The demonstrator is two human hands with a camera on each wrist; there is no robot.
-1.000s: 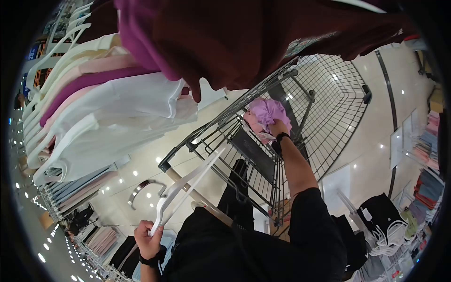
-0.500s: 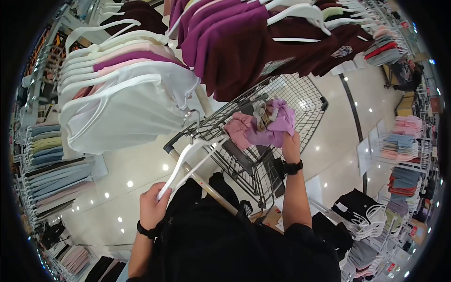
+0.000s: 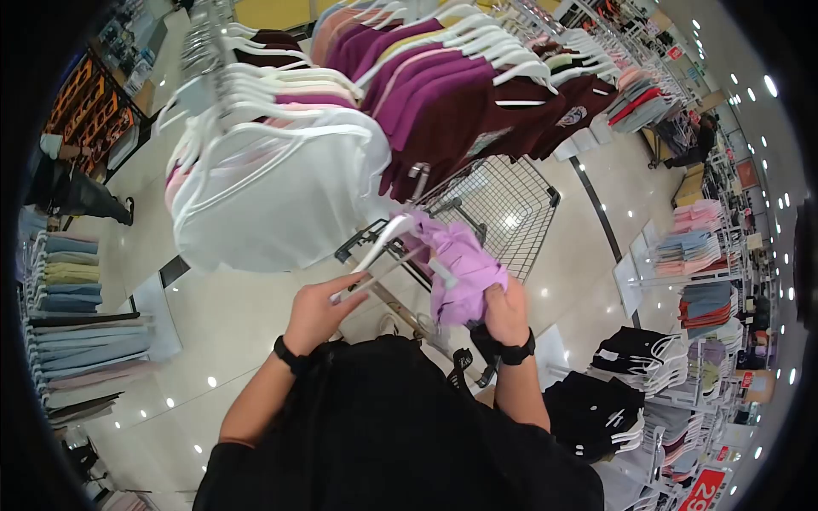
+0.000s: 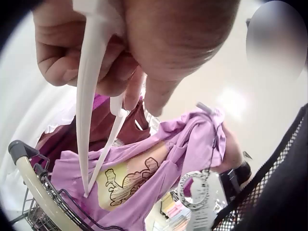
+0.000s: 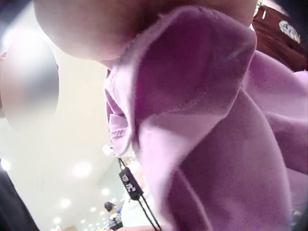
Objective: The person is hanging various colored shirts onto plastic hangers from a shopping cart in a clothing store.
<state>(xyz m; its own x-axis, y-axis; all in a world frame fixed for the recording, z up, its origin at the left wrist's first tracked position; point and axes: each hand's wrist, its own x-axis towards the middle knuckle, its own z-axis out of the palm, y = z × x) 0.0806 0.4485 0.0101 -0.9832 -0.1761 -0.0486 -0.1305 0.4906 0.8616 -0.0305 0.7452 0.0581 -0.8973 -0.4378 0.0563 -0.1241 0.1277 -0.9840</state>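
Both hands are busy over the shopping cart [image 3: 503, 200]: left hand [image 3: 319, 311] pinching a white hanger [image 3: 383, 247], right hand [image 3: 507, 313] clenched on a lilac shirt [image 3: 460, 272].

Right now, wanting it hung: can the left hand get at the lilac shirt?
Probably yes: the left hand grips a white hanger whose arm touches the lilac shirt held by the right hand; nothing between.
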